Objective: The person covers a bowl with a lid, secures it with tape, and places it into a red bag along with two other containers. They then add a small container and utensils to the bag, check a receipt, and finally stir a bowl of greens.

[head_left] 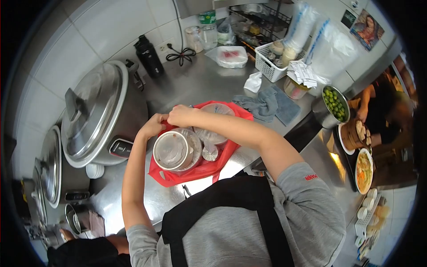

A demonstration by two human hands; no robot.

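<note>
Both hands [153, 126] [181, 116] at red bag's [227, 156] edge, counter [180, 86] beyond

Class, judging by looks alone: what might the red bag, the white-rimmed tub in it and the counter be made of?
Red bag: probably thin plastic, slightly glossy; it creases and shines. White-rimmed tub: likely plastic, with a smooth, cloudy, translucent-looking lid. Counter: apparently stainless steel, satin; grey with blurred reflections.
</note>
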